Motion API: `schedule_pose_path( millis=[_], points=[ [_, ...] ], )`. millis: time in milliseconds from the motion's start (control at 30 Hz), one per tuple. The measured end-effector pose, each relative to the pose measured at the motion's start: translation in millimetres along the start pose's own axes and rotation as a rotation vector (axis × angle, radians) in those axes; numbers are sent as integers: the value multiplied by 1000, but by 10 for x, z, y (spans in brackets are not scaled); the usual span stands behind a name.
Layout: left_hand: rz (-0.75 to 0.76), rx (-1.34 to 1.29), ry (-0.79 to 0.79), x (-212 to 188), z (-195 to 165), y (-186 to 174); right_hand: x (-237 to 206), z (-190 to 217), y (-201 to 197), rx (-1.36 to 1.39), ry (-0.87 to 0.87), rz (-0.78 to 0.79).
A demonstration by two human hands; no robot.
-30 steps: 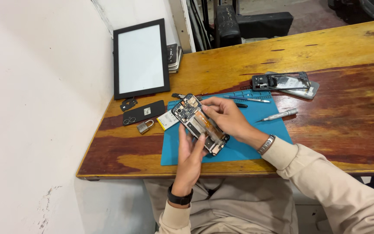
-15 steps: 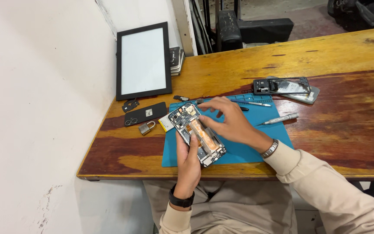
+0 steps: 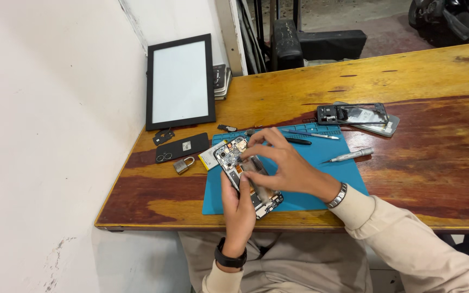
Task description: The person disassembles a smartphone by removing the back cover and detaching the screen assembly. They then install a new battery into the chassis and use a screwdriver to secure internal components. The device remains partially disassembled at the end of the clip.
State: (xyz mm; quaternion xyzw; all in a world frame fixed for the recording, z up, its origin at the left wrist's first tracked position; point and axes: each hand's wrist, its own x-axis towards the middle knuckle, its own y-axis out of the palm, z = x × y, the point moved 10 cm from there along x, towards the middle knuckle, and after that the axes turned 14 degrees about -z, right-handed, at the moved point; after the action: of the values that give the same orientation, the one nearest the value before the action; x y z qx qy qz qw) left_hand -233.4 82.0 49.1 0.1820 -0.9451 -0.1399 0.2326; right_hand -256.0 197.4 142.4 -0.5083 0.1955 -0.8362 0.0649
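Left hand [image 3: 238,203] gripping opened phone [image 3: 247,174] from below, right hand [image 3: 283,165] arched over it, fingertips pinching inside

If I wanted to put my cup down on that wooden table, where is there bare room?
The widest bare stretch of the table is the far right, beyond the second opened phone. The near right, past the screwdriver, is free too. It is crowded at the left: tablet, black cover, padlock, and both hands, left hand and right hand, on the opened phone over the blue mat.
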Motion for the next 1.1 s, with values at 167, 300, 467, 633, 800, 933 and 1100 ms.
schedule_pose_path(
  millis=[167,300,467,633,800,933,1100],
  points=[
    [-11,-9,32,-23,-23,-9,-9,196,-10,-78,-171,2],
    [-33,34,52,-24,-27,-28,-13,216,-5,-133,-200,16],
    [-37,34,32,-27,2,-33,-24,221,19,-174,-229,22],
    [-33,68,43,-21,21,-36,-36,210,37,-203,-249,35],
    [-39,110,67,-34,16,-45,-40,214,40,-212,-263,37],
    [-33,102,105,-39,-28,-32,-46,232,38,-204,-268,34],
    [-18,108,131,-43,-50,-21,-52,250,35,-204,-277,34]
  ],
)
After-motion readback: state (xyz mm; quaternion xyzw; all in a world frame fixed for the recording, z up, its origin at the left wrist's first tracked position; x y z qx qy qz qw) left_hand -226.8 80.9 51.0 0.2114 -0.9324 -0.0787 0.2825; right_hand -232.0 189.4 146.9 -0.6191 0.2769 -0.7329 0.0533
